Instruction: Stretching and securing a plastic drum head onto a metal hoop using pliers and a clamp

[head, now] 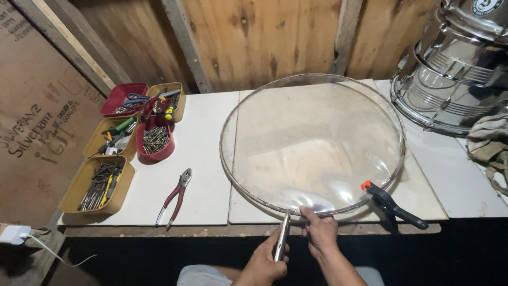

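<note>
Red tub [154, 141] holds screws; yellow tray [98, 186] holds mixed tools.

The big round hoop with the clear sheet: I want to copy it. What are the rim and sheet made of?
The rim looks like thin polished metal: it glints silver. The sheet seems a clear glossy plastic film: the board shows through it, and it ripples and shines near the hands.

Left hand [264, 260] fisted, right hand [319, 231] pinching, both forearms forward.
</note>
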